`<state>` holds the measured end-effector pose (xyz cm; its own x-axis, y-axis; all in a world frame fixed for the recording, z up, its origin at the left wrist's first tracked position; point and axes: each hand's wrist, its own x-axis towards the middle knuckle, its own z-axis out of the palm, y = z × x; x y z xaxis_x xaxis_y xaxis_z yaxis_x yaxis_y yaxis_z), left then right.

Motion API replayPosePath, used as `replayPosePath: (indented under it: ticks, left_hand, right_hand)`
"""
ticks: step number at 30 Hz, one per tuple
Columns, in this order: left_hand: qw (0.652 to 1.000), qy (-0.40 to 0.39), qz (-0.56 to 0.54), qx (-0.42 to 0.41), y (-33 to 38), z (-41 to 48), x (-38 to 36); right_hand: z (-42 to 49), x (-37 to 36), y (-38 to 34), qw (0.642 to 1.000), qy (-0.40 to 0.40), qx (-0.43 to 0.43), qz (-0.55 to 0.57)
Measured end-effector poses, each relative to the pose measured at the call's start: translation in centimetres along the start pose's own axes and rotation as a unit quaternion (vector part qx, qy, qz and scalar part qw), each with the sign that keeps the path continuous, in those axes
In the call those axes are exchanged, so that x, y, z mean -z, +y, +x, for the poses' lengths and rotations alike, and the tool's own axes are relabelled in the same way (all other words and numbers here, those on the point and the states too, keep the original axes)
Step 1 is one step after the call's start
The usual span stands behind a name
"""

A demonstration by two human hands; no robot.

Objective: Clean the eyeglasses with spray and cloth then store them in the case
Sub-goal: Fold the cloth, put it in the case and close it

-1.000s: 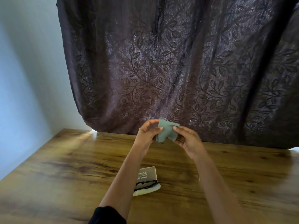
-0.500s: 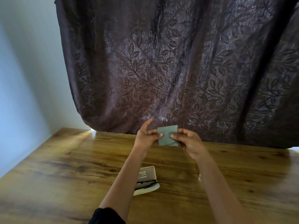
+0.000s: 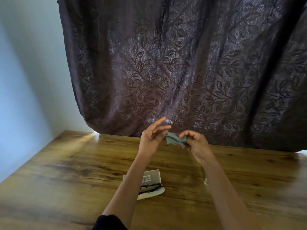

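A small grey-green cloth (image 3: 174, 140) hangs crumpled above the wooden table (image 3: 66, 176). My right hand (image 3: 195, 142) pinches its right side between thumb and fingers. My left hand (image 3: 152, 136) is just left of the cloth with fingers stretched out and blurred, its fingertips at the cloth's left edge without gripping it. Below my arms lies an open white case (image 3: 152, 177), and black-framed eyeglasses (image 3: 150, 188) rest in its lower half. My left forearm covers the case's left part.
A dark leaf-patterned curtain (image 3: 182, 72) hangs behind the table's far edge, beside a pale wall (image 3: 29, 80) at the left. A small clear object (image 3: 206, 181) peeks out from behind my right forearm, mostly hidden.
The cloth was held flat between both hands; now it is bunched in my right hand. My left fingers have let go and spread out.
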<state>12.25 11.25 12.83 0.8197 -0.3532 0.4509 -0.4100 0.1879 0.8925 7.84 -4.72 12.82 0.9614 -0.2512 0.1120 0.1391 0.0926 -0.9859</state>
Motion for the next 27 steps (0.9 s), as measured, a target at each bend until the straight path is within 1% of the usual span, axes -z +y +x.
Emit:
replayPosePath:
  ticks: [2,3,5,6,7,8,12,14,16,18,20,22,24,27]
  left_hand:
    - [0.994,0.019,-0.077,0.082,0.2,0.0,-0.1]
    - [0.983,0.030,-0.107,0.146,0.4,0.0,-0.2]
    - [0.949,0.046,-0.138,0.278,0.9,0.2,-0.2]
    - [0.931,0.047,-0.155,0.327,1.1,0.2,-0.3]
    - [0.918,0.040,-0.170,0.356,1.3,0.2,-0.3]
    - [0.912,0.030,-0.176,0.370,1.4,0.2,-0.2]
    - [0.928,0.000,-0.133,0.348,1.4,0.2,0.0]
    - [0.934,0.011,-0.120,0.336,1.4,0.2,0.1]
    - [0.942,0.021,-0.108,0.319,1.3,0.3,0.1]
    - [0.951,0.013,-0.088,0.297,1.3,0.3,0.2]
    - [0.957,0.003,-0.064,0.281,1.2,0.1,0.3]
    - [0.962,-0.005,-0.044,0.269,1.0,-0.1,0.5]
    - [0.966,-0.006,-0.018,0.258,0.8,-0.4,0.7]
    - [0.967,0.021,0.011,0.255,0.5,-0.9,1.0]
  right_hand:
    - [0.0,-0.1,-0.2,1.000,0.001,0.005,-0.002]
    - [0.0,-0.1,-0.3,1.000,0.001,0.011,-0.006]
    - [-0.1,-0.2,-0.6,0.999,-0.003,0.027,-0.021]
    - [-0.2,-0.3,-0.8,0.999,-0.007,0.037,-0.031]
    - [-0.3,-0.4,-0.9,0.998,-0.013,0.047,-0.040]
    - [-0.4,-0.4,-1.0,0.997,-0.019,0.057,-0.047]
    - [-0.3,-0.5,-1.3,0.993,-0.039,0.087,-0.073]
    - [-0.3,-0.5,-1.3,0.991,-0.036,0.090,-0.092]
    - [-0.4,-0.6,-1.2,0.995,-0.023,0.059,-0.073]
    - [-0.4,-0.8,-1.1,1.000,-0.005,-0.014,0.005]
    - [-0.5,-1.1,-1.1,0.993,0.003,-0.086,0.081]
    - [-0.7,-1.4,-0.7,0.989,-0.018,-0.124,0.077]
    - [-1.0,-1.8,-0.1,0.990,-0.039,-0.127,0.048]
    - [-1.2,-2.5,0.4,0.992,-0.016,-0.122,0.034]
